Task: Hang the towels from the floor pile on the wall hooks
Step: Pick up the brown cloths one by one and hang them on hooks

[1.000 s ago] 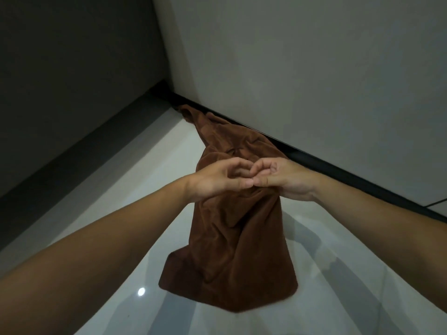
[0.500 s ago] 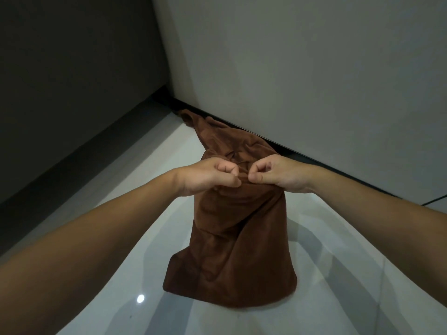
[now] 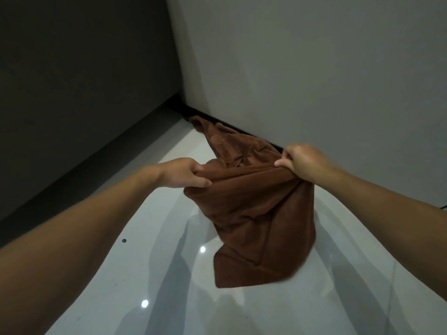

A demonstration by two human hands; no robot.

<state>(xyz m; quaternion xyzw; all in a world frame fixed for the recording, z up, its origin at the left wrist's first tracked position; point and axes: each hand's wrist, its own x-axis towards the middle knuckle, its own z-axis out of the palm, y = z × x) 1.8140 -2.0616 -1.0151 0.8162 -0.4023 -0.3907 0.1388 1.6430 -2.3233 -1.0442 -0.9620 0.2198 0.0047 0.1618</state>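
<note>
At centre frame, the top edge of a brown towel [image 3: 254,213] is pinched in the closed fingers of the left hand [image 3: 183,174]. Its other end is clenched by the right hand [image 3: 304,163] at centre right. Between them the edge is stretched, and the cloth is draped below the fingers above the glossy floor [image 3: 145,238].

Towel [image 3: 256,213] lower edge motion-blurred; forearms cut by frame edges.
</note>
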